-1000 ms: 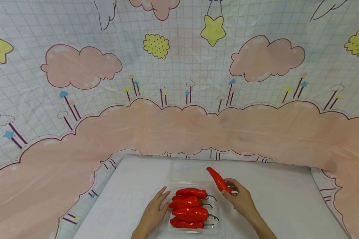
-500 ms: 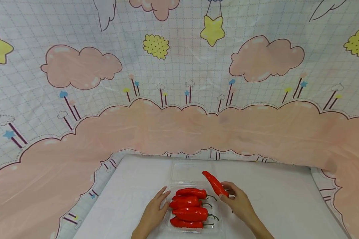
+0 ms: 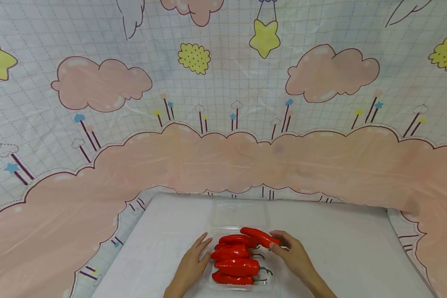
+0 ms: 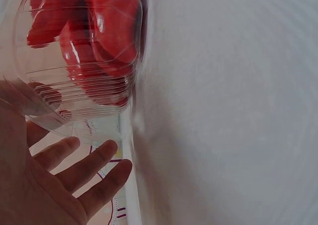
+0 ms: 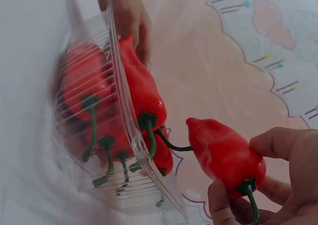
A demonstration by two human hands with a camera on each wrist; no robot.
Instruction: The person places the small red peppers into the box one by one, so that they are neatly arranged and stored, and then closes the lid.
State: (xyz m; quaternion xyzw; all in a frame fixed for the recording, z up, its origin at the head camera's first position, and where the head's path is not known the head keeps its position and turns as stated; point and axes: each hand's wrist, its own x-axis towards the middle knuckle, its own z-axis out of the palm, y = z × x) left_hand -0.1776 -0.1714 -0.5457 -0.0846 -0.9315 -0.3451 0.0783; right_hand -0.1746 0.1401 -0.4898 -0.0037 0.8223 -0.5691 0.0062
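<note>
A red chili pepper with a green stem is pinched near its stem end by my right hand. In the head view this pepper overlaps the far right corner of a clear plastic container. Several more red peppers lie side by side in the container, stems pointing right. My left hand is at the container's left side, fingers spread and fairly straight. In the left wrist view the fingers extend past the ribbed clear wall, and the thumb shows behind the plastic.
The container's clear lid lies folded back on its far side. Everything stands on a white-covered table. A patterned curtain with clouds and stars hangs behind and at the sides.
My right hand has moved left and down with its pepper, which has tilted from steep to flatter and come over the container. My left hand has stayed in place.
</note>
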